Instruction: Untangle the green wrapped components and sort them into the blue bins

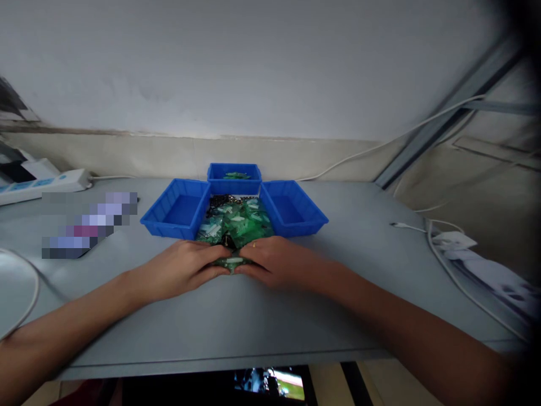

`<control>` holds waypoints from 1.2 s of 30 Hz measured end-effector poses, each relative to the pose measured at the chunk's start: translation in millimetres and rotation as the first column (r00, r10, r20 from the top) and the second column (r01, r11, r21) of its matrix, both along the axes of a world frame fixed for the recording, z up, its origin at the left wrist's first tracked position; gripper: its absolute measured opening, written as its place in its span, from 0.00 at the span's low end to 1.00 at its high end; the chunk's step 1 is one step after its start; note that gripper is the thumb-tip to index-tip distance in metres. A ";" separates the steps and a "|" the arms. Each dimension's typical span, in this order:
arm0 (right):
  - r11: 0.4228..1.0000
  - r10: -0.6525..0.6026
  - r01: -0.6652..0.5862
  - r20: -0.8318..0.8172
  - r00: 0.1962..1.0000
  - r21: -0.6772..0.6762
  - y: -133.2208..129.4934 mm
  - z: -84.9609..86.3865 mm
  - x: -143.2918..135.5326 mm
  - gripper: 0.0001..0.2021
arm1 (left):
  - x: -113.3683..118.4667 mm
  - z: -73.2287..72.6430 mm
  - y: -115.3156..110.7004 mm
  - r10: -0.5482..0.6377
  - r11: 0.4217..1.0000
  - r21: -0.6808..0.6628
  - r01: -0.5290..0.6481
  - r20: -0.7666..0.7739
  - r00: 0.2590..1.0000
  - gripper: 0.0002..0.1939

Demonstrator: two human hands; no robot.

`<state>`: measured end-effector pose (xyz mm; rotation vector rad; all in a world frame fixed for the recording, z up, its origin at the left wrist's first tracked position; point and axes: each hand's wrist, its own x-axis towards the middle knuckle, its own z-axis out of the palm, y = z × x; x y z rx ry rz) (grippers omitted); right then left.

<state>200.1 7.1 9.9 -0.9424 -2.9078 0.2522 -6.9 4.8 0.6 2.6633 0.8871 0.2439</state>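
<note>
My left hand and my right hand meet at the middle of the grey table. Between them is a small green see-through packet with a pale strip inside, pinched by the thumbs and fingers of both hands. Just beyond my fingers lies a pile of similar green packets. Dark small pieces, too small to name, lie at the back of this pile. My fingers partly hide the packet and the pile's near edge.
Blue bins flank the pile: a left bin, a right bin and a back bin with green packets inside. A blurred-out flat object and a power strip lie left. Cables lie right.
</note>
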 end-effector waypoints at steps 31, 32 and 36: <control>1.000 0.008 -0.008 0.013 1.000 0.009 0.4 0.3 -0.4 0.15 | 0.0 0.1 -0.5 -0.023 0.996 0.085 0.022 0.007 1.000 0.13; 1.000 0.012 -0.013 0.016 1.000 0.024 0.5 -0.6 -0.3 0.15 | 0.2 0.1 -0.5 -0.023 0.995 0.094 0.022 0.009 1.000 0.13; 0.996 0.021 -0.024 0.039 0.999 0.088 0.5 -3.0 -0.3 0.15 | 0.7 -0.3 0.1 -0.016 0.994 0.105 0.016 -0.003 1.000 0.12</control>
